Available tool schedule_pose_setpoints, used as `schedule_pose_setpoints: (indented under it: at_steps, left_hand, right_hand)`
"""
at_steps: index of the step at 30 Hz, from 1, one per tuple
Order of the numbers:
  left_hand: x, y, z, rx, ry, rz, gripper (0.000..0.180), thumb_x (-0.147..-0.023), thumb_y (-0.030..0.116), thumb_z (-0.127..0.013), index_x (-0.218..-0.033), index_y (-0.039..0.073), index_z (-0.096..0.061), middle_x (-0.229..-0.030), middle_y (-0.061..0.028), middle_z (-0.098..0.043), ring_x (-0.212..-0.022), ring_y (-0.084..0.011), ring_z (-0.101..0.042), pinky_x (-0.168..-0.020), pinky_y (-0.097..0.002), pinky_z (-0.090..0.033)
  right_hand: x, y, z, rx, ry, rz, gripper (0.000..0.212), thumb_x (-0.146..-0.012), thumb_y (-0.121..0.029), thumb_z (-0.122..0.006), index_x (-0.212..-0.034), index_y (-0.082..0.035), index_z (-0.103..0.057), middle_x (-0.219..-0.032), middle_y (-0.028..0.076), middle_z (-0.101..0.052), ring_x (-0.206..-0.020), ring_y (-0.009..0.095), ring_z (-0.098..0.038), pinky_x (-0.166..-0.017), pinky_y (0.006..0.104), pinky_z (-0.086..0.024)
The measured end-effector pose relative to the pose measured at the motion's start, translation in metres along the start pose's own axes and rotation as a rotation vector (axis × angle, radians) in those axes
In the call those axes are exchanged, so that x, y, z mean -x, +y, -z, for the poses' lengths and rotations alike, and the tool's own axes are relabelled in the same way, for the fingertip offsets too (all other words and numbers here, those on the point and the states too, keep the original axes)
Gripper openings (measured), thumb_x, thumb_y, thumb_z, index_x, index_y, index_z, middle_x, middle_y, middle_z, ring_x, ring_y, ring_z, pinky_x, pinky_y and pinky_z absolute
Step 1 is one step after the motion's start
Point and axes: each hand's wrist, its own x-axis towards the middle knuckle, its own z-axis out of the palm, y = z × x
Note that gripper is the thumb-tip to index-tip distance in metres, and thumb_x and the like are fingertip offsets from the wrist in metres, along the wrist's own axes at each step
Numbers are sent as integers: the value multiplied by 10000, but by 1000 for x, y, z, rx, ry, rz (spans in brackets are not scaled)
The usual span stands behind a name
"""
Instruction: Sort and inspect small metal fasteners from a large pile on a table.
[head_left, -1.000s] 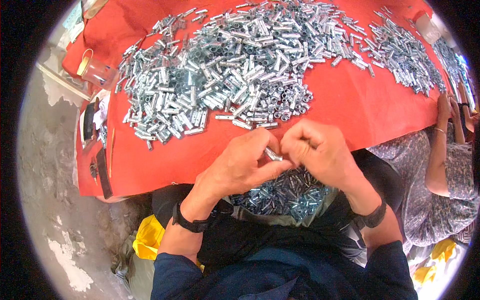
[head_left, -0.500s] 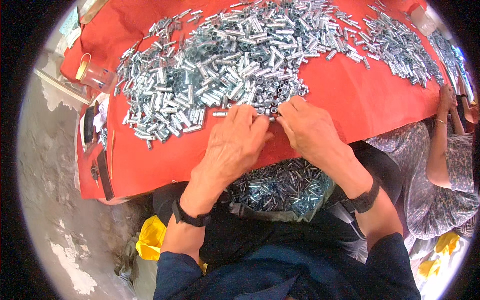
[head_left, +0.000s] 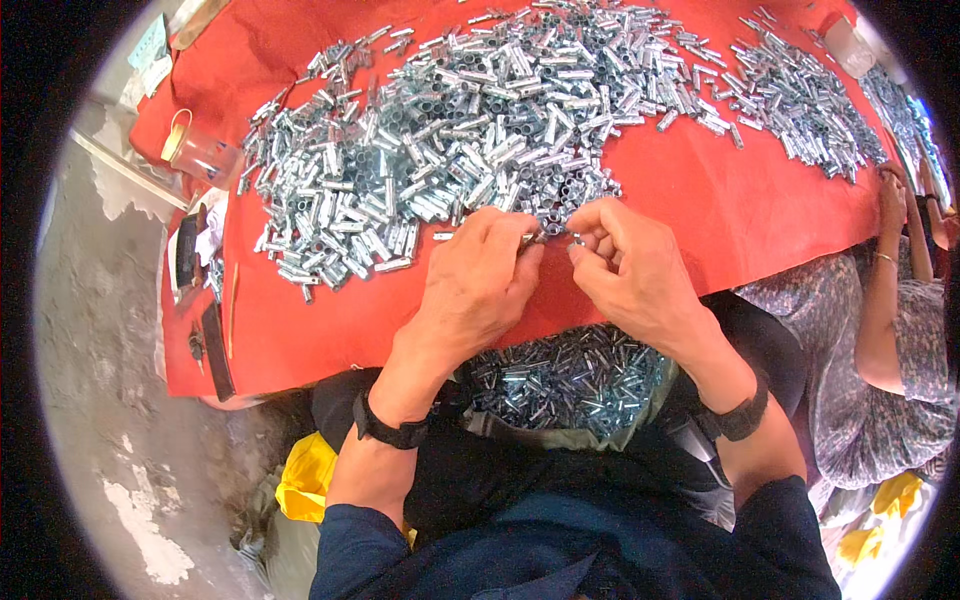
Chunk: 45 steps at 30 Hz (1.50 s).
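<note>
A large heap of short silvery metal tubes [head_left: 490, 130] lies on the red cloth [head_left: 700, 220], its near edge just beyond my fingertips. My left hand [head_left: 485, 270] is closed, and a small dark metal piece [head_left: 533, 239] pokes out at its thumb and forefinger. Across a narrow gap, my right hand [head_left: 635, 275] pinches another small metal piece [head_left: 576, 239]. Both are too small and partly covered to name exactly. Below the cloth's edge, by my lap, a sack [head_left: 640, 420] holds many small metal pins [head_left: 560, 385].
A clear plastic jar [head_left: 205, 158] stands at the left, with a dark flat strip [head_left: 216, 350] nearer me. A smaller heap of metal parts [head_left: 800, 100] lies at the far right, where another person's arm [head_left: 885, 290] rests by the cloth. Yellow plastic [head_left: 307, 475] sits low at the left.
My hands have moved slightly apart, and a small metal piece now shows at the fingertips of each. The whole view has shifted a little.
</note>
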Motion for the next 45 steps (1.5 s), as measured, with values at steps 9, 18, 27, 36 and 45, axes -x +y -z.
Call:
schedule_pose_setpoints:
  at_steps: [9,18,27,36,45]
  left_hand:
    - [3,7,13,655,21,549,202,-964,79,-631,-1140,-6,-580,-811,-50,-608,-599,-92,-545,-500,-238,-429]
    - [4,8,15,974,24,667,169,-988,140,-627,-1011,-3,-541,-728,-38,-597,-521,-83,-528,-444,-228,-419]
    - [6,15,17,734,-121,534,144,-1021,126,-558,-1057,1,-618,-708,-21,-592,-554,-83,-536,-485,-244,-424]
    - [10,11,14,449,-234,254,347,-804,218,-815,-999,18,-608,-867,-155,-614,-805,-324,-631,-670,-391,-500]
    - [13,30,17,172,-608,23,330,-788,251,-793,-894,35,-567,-898,-172,-572,-719,-384,-600,-613,-457,-505]
  right_hand:
    - [5,-6,-9,-385,-97,-191,113,-882,-40,-646,-966,28,-615,-811,70,-673,-663,85,-608,-579,263,-481]
    - [8,-10,-14,-522,-71,-190,141,-922,-30,-632,-1041,39,-605,-844,80,-677,-765,105,-676,-656,251,-543]
    - [13,-6,-17,-442,-35,-134,113,-918,-23,-638,-1014,31,-611,-826,83,-687,-730,100,-669,-631,249,-536]
    - [14,-8,-4,-305,-173,-105,78,-920,-47,-642,-904,28,-628,-741,49,-658,-677,66,-614,-567,263,-481]
    - [-6,18,-4,150,-11,307,87,-899,-83,-644,-904,4,-634,-790,138,-642,-699,287,-638,-598,373,-502]
